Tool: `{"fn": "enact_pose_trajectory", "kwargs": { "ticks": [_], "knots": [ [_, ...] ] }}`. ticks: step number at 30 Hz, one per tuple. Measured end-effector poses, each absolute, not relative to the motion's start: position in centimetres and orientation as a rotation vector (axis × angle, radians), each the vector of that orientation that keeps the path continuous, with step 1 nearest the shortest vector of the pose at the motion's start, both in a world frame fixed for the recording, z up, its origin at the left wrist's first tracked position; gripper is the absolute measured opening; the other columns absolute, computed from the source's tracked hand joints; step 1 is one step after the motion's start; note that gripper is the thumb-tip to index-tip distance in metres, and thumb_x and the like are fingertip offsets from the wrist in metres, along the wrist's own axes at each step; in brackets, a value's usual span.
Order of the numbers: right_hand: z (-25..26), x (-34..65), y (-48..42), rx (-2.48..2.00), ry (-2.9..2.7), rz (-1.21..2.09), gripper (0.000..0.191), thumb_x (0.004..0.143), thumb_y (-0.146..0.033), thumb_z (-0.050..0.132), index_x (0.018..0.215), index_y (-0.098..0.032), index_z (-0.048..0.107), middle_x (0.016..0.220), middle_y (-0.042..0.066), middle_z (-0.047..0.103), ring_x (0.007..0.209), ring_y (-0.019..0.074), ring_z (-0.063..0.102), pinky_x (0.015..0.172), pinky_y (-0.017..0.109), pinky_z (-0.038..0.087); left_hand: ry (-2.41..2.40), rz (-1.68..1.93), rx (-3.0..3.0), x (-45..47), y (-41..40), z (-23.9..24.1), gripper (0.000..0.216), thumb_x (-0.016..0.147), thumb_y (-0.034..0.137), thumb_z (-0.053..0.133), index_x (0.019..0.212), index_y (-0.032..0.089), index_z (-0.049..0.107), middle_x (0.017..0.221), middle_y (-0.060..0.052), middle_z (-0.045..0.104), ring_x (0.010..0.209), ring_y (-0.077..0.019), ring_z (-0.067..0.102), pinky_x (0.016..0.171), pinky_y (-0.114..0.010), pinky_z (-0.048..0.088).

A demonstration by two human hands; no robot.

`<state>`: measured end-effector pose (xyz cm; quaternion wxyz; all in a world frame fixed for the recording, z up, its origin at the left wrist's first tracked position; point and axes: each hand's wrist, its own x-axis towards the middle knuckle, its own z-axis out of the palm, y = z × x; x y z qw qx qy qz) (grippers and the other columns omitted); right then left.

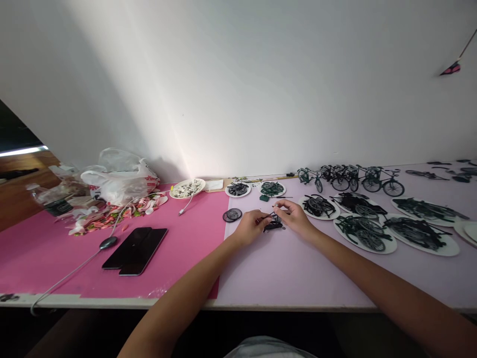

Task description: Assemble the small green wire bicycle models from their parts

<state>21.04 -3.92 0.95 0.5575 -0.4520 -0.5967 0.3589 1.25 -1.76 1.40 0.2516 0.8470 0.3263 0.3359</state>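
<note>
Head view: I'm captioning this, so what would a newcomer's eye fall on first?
Probably the miniature bicycles standing along the wall, right of centre, behind white plates of dark parts. Then the bright pink sheet at left, bearing two overlapping phones. Centrally, the left hand pinches a thin dark piece near the right hand.

Soft, moderate light fills the scene. A pale diagonal band crosses the wall [238, 89], brightest low down near the tabletop [290, 283]; a grey shadow sits behind the bag [122, 184]. Below the tabletop's near edge everything falls almost black. Wide-angle distortion stretches the arms [201, 268] and side areas. Fine detail blurs in the dark parts [274, 225] between the hands [250, 227].
</note>
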Motion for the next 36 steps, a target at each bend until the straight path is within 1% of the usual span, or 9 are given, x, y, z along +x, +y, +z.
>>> {"fn": "enact_pose_trajectory", "kwargs": {
  "ticks": [6, 11, 15, 17, 19, 23, 30, 33, 36],
  "knots": [
    [1.1, 21.0, -4.0, -1.07, -1.401, 0.891, 0.044, 0.078, -0.06, 0.072, 0.091, -0.02, 0.06, 0.061, -0.006, 0.049, 0.051, 0.011, 0.043, 0.048, 0.024, 0.034, 0.897, 0.934, 2.283, 1.2, -1.5, 1.1, 0.035, 0.099, 0.044, 0.057, 0.097, 0.017, 0.079, 0.078, -0.005, 0.066, 0.069, -0.015, 0.058, 0.067, -0.026, 0.044],
    [1.1, 21.1, -4.1, -1.086, -1.424, 0.888, 0.043, 0.082, -0.06, 0.07, 0.095, -0.02, 0.062, 0.063, -0.005, 0.052, 0.051, 0.0111, 0.044, 0.047, 0.024, 0.035, 0.887, 0.979, 2.293, 1.2, -1.3, 0.8, 0.032, 0.099, 0.042, 0.058, 0.101, 0.018, 0.079, 0.083, -0.006, 0.07, 0.071, -0.0153, 0.06, 0.069, -0.026, 0.047],
    [1.0, 21.1, -4.3, -1.049, -1.473, 0.748, 0.044, 0.083, -0.055, 0.074, 0.111, -0.023, 0.066, 0.096, 0.004, 0.067, 0.075, 0.0165, 0.062, 0.065, 0.028, 0.051, 0.927, 1.096, 2.317, 1.0, -0.9, 1.0, 0.03, 0.1, 0.04, 0.058, 0.099, 0.019, 0.079, 0.083, -0.006, 0.07, 0.073, -0.016, 0.062, 0.07, -0.027, 0.049],
    [1.0, 21.1, -4.2, -1.03, -1.526, 0.665, 0.046, 0.083, -0.053, 0.076, 0.118, -0.025, 0.066, 0.111, 0.007, 0.068, 0.087, 0.0193, 0.064, 0.074, 0.03, 0.055, 0.937, 1.194, 2.317, 0.7, -0.6, 1.1, 0.028, 0.101, 0.038, 0.058, 0.099, 0.019, 0.078, 0.085, -0.007, 0.071, 0.075, -0.0167, 0.063, 0.071, -0.027, 0.05],
    [0.9, 21.2, -4.2, -1.013, -1.586, 0.595, 0.043, 0.086, -0.052, 0.073, 0.12, -0.026, 0.068, 0.115, 0.009, 0.068, 0.092, 0.0212, 0.065, 0.075, 0.032, 0.056, 0.943, 1.299, 2.315, 0.5, -0.4, 1.2, 0.026, 0.101, 0.036, 0.057, 0.1, 0.019, 0.077, 0.087, -0.007, 0.072, 0.078, -0.0175, 0.064, 0.073, -0.028, 0.051],
    [1.1, 21.2, -4.3, -0.971, -1.7, 0.474, 0.033, 0.092, -0.049, 0.067, 0.116, -0.026, 0.073, 0.109, 0.008, 0.071, 0.093, 0.0232, 0.066, 0.074, 0.034, 0.055, 0.944, 1.379, 2.355, 0.0, 0.2, 1.2, 0.025, 0.102, 0.035, 0.056, 0.099, 0.02, 0.076, 0.09, -0.008, 0.073, 0.085, -0.0193, 0.067, 0.078, -0.03, 0.054],
    [1.2, 21.0, -4.5, -0.997, -1.689, 0.567, 0.036, 0.092, -0.052, 0.065, 0.112, -0.025, 0.078, 0.104, 0.009, 0.071, 0.095, 0.0254, 0.065, 0.069, 0.033, 0.054, 0.907, 1.407, 2.572, -0.3, 0.5, 1.1, 0.022, 0.103, 0.028, 0.055, 0.106, 0.021, 0.076, 0.1, -0.01, 0.073, 0.098, -0.0233, 0.065, 0.088, -0.039, 0.054],
    [0.7, 21.0, -4.2, -0.991, -1.633, 0.652, 0.038, 0.092, -0.054, 0.064, 0.113, -0.024, 0.078, 0.104, 0.009, 0.07, 0.086, 0.0224, 0.065, 0.065, 0.031, 0.052, 0.841, 1.424, 2.671, -0.2, 0.2, 1.5, 0.022, 0.099, 0.035, 0.063, 0.112, 0.022, 0.074, 0.102, -0.011, 0.072, 0.1, -0.0248, 0.064, 0.089, -0.041, 0.052],
    [0.1, 21.1, -3.7, -1.0, -1.587, 0.771, 0.044, 0.091, -0.057, 0.064, 0.113, -0.022, 0.077, 0.094, 0.007, 0.069, 0.062, 0.0146, 0.056, 0.053, 0.028, 0.045, 0.829, 1.397, 2.729, 0.1, -0.4, 1.8, 0.027, 0.097, 0.041, 0.065, 0.112, 0.021, 0.073, 0.103, -0.011, 0.073, 0.1, -0.0245, 0.064, 0.088, -0.04, 0.049]
  ]
}}
